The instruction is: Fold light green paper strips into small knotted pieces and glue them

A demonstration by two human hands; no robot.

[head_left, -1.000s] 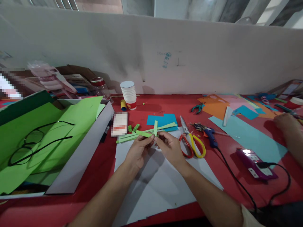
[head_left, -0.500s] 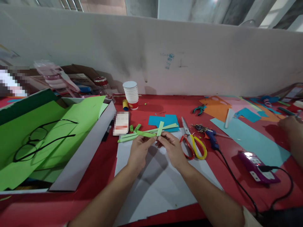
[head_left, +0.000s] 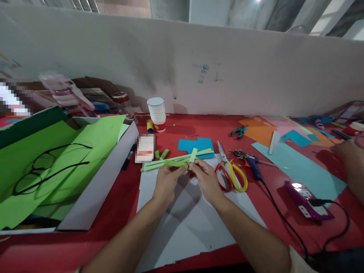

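Between my fingertips two light green paper strips (head_left: 193, 154) cross at a right angle, one pointing up and one out to the left. My left hand (head_left: 167, 180) pinches them from the left, and my right hand (head_left: 206, 176) pinches at the crossing. Both hands hover over white paper (head_left: 182, 235). Behind them lie more green paper strips (head_left: 153, 165) and a blue paper piece (head_left: 196, 146). Two small folded green paper pieces (head_left: 164, 154) rest left of the strips. Scissors (head_left: 231, 174) with red and yellow handles lie just right of my right hand.
A box (head_left: 96, 182) with green sheets and eyeglasses (head_left: 44, 170) stands left. Stacked paper cups (head_left: 156, 113) stand behind. To the right are a blue glue gun (head_left: 256, 168), pliers (head_left: 239, 132), a purple device (head_left: 308, 201) with a cable, coloured paper (head_left: 307, 167) and another person's hand (head_left: 349, 151).
Both hands stay almost in place, still pinching the strips. The left-pointing strip tilts a little differently. The whole view has shifted very slightly.
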